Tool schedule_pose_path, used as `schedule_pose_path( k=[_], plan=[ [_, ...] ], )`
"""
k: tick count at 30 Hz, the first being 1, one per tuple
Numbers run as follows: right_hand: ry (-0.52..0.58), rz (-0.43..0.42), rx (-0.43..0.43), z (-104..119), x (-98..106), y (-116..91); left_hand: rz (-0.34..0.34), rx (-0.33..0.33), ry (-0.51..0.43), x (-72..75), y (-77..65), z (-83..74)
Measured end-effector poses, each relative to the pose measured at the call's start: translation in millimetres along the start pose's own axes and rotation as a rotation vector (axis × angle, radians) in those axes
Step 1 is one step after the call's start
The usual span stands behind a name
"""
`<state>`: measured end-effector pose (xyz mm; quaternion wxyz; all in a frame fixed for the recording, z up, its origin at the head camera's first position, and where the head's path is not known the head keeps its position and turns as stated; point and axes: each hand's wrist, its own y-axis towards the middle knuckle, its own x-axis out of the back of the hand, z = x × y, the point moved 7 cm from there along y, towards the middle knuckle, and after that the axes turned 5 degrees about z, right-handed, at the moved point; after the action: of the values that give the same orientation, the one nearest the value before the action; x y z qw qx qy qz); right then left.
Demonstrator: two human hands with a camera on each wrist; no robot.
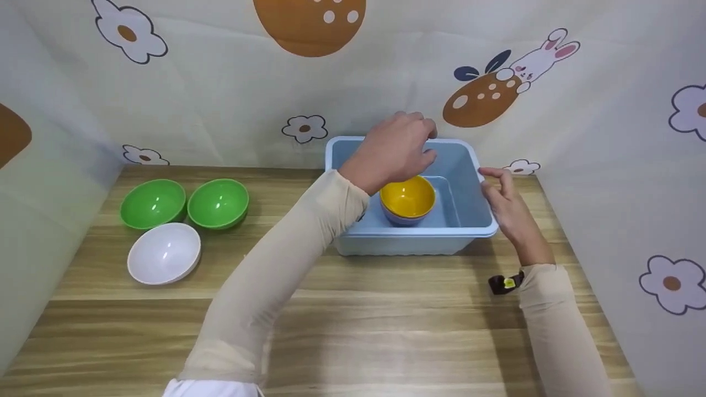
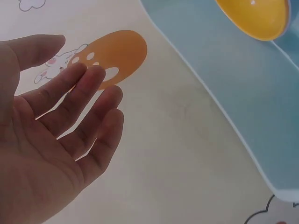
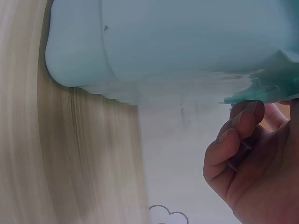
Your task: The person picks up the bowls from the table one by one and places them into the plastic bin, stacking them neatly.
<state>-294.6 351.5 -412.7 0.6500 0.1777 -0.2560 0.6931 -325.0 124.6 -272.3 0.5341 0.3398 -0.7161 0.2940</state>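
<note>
A light blue plastic bin [image 1: 412, 242] stands at the back of the table. Inside it sits a yellow bowl [image 1: 408, 197], stacked on a pale purplish bowl [image 1: 404, 219]. Over the bin hovers my left hand [image 1: 394, 144], its fingers loosely bent and nothing in them; the left wrist view shows the bare palm [image 2: 46, 144]. My right hand [image 1: 512, 212] grips the bin's right rim, fingers curled under its edge in the right wrist view. To the left on the table are two green bowls [image 1: 153, 204] and a white bowl [image 1: 164, 253].
A printed cloth [image 1: 220, 82] hangs behind the table and along both sides, close to the bin's back. The wooden tabletop [image 1: 386, 314] stretches in front of the bin. A small dark device [image 1: 504, 284] is strapped at my right wrist.
</note>
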Motion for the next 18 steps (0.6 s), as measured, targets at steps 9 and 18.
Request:
schedule_pose_path(
  k=[9, 18],
  plan=[
    [0.000, -0.022, -0.008, 0.2, 2.7, -0.5, -0.090, 0.021, 0.028, 11.0, -13.6, 18.5],
    [-0.015, -0.012, -0.052, -2.5, -0.9, -2.0, -0.198, 0.061, 0.021, 15.0, -33.2, 44.8]
  ],
)
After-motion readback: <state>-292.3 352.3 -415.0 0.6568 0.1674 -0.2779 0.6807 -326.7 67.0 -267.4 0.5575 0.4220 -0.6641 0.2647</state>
